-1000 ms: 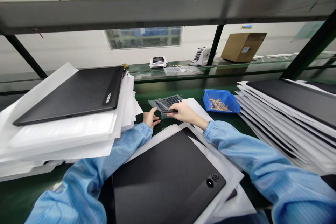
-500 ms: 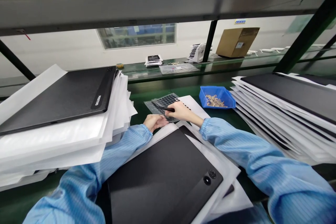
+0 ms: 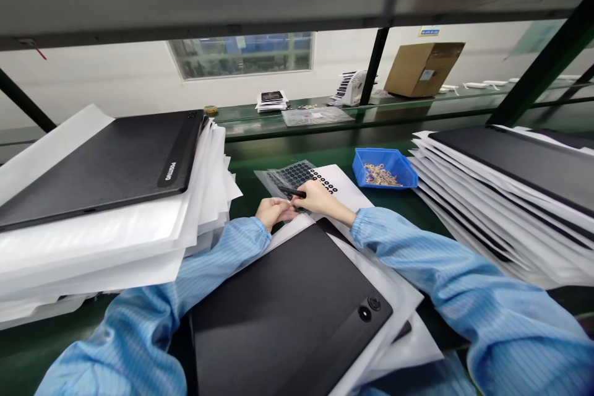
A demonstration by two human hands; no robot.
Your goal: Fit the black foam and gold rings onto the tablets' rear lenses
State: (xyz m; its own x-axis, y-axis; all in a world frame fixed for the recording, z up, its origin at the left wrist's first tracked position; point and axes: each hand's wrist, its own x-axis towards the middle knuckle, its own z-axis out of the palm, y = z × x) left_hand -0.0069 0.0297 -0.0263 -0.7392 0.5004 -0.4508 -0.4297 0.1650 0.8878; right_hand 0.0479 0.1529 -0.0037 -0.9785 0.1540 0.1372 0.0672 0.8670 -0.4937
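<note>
Black, the slim tool (image 3: 293, 192) sits pinched in the right hand (image 3: 320, 199) at the centre of the frame, over the sheets of black dots (image 3: 297, 174)! The left hand (image 3: 275, 212) meets it fingertip to fingertip, fingers curled, its grip too small to read. Lower centre, the black tablet (image 3: 292, 309); centre right, a blue tray (image 3: 385, 168).

The one camera looked from the person's head, close above the desk (image 3: 248, 167). It faced forward and down, taking in the desk's far edge and the wall (image 3: 120, 77) behind.
</note>
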